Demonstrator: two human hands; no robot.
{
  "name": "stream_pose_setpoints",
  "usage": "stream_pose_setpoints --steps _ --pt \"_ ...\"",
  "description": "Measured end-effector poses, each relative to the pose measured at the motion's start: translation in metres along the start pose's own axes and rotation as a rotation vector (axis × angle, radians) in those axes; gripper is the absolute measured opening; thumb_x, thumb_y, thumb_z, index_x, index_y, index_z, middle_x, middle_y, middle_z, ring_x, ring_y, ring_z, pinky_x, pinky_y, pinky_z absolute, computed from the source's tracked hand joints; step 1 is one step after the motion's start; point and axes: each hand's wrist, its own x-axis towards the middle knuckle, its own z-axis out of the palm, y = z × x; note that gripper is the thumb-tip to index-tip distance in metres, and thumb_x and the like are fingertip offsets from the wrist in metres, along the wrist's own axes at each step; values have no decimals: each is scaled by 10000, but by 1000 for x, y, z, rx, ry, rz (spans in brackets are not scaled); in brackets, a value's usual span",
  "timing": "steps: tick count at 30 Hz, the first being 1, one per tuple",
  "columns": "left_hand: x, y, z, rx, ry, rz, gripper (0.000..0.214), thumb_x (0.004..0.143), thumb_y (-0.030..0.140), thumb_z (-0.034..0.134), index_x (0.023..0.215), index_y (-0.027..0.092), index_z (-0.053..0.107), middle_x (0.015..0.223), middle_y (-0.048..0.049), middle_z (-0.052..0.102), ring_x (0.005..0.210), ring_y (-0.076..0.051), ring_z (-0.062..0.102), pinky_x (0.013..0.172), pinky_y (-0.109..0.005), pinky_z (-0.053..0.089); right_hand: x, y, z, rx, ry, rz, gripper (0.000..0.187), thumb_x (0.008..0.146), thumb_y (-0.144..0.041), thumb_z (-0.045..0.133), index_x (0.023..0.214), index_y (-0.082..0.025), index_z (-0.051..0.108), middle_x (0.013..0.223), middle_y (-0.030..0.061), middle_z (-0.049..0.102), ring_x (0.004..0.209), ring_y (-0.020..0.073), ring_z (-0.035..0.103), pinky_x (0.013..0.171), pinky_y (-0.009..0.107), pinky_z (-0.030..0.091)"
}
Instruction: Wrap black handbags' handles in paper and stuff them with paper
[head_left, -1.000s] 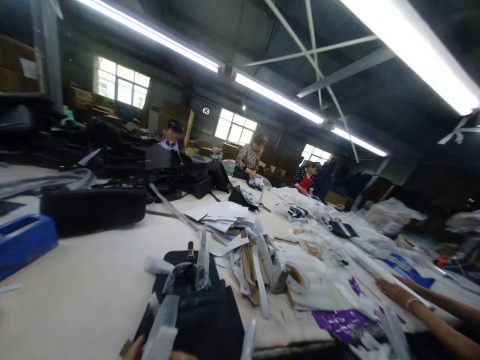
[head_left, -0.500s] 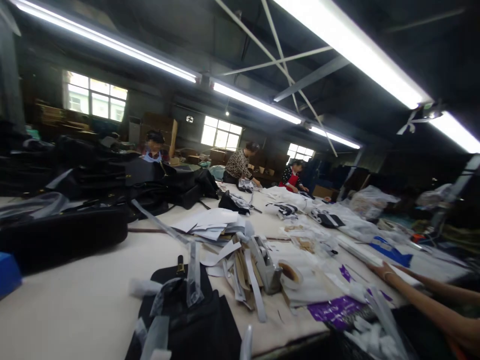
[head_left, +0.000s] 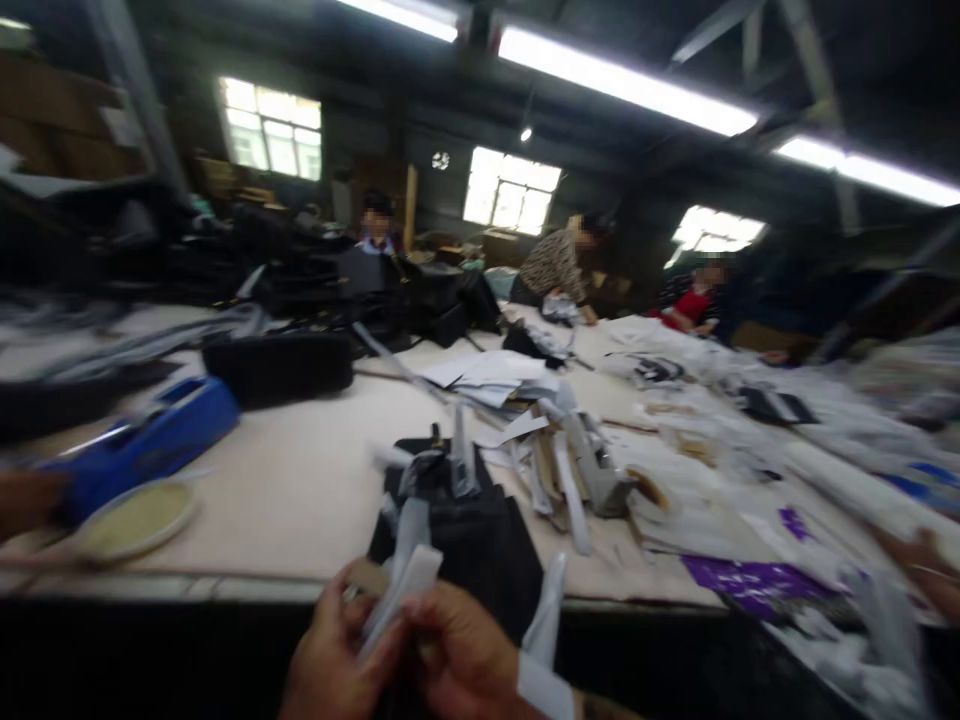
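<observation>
At the lower middle, my left hand (head_left: pixel 334 640) is closed around the lower part of a whitish wrapping strip (head_left: pixel 409 575). From the other side my right hand (head_left: pixel 465 640) pinches the same strip, the two hands almost touching. A white band or piece of paper (head_left: pixel 544 685) lies across the right wrist. Just beyond the hands a black bag (head_left: pixel 476 535) rests at the table edge, with a translucent plastic sleeve (head_left: pixel 463 455) on its upper part. What the fingers press on underneath is hidden, and the view is somewhat blurred.
A blue tape dispenser (head_left: pixel 161 425) and round tape roll (head_left: pixel 139 518) stand left, beside another person's hand (head_left: pixel 30 505). Right of the bag are paper strips (head_left: pixel 574 490), a grey tape dispenser (head_left: pixel 596 465) and purple plastic (head_left: pixel 750 585). Another person's hand (head_left: pixel 926 560) is far right. Co-workers stand behind.
The view has swung down and left, so the scene sits further right. My two hands on the strip have come into view, as has more of the blue dispenser.
</observation>
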Motion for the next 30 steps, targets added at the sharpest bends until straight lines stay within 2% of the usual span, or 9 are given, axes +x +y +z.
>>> stream_pose_setpoints --steps 2,4,10,15,19,22,26,28,30 --pt "-6 -7 -5 -149 -161 19 544 727 569 692 1088 196 531 766 -31 728 671 -225 699 588 -292 552 -3 5 -4 82 23 20 266 606 -198 737 864 -132 741 846 56 758 881 220 687 894 320 502" --pt "-7 -14 -5 -214 -229 42 489 755 545 702 1031 176 538 753 -23 680 618 -169 639 555 -249 502 -3 5 -12 104 23 88 274 642 -201 779 907 -140 741 846 54 758 904 234 683 913 352 500" --pt "-7 -14 -5 -137 -282 132 329 865 481 622 905 157 582 766 -22 620 657 -134 555 601 -231 443 -5 -4 -19 62 34 148 295 653 -224 840 917 -140 739 848 50 753 885 226 687 906 359 503" --pt "0 -13 -4 -8 -333 176 363 919 476 523 741 162 561 674 -12 557 614 -135 517 582 -243 403 3 -13 -17 -61 1 167 330 625 -302 869 866 -120 736 792 62 736 811 220 680 814 335 511" --pt "1 -11 -4 -46 -378 140 381 932 489 497 762 159 586 683 -14 575 626 -136 530 585 -236 407 2 -23 -22 -305 27 235 448 672 -461 839 912 -101 728 820 81 726 733 172 643 688 279 490" --pt "0 -10 -7 -101 -398 81 407 909 532 526 755 161 589 648 3 556 597 -126 505 535 -221 382 -6 -33 -23 -594 20 227 491 751 -500 770 1059 -124 703 897 79 717 759 162 637 614 239 482" --pt "0 -7 -10 -216 -417 -9 420 907 552 522 759 163 575 585 26 536 532 -108 480 497 -211 361 -16 -44 -27 -883 69 232 506 781 -421 732 1189 -140 629 684 -2 652 540 134 598 445 214 434" --pt "-1 -7 -10 -260 -425 -46 417 904 557 529 765 165 566 563 35 533 502 -101 475 478 -207 351 -19 -46 -30 -996 141 158 424 812 -391 678 1150 -140 634 635 -19 630 450 115 550 407 216 401" --pt "-1 -6 -9 -280 -426 -65 411 899 556 539 763 168 557 556 40 531 490 -98 475 467 -204 343 -20 -49 -32 -1189 170 -41 317 849 -339 624 1110 -163 653 690 2 669 494 125 585 469 240 448"
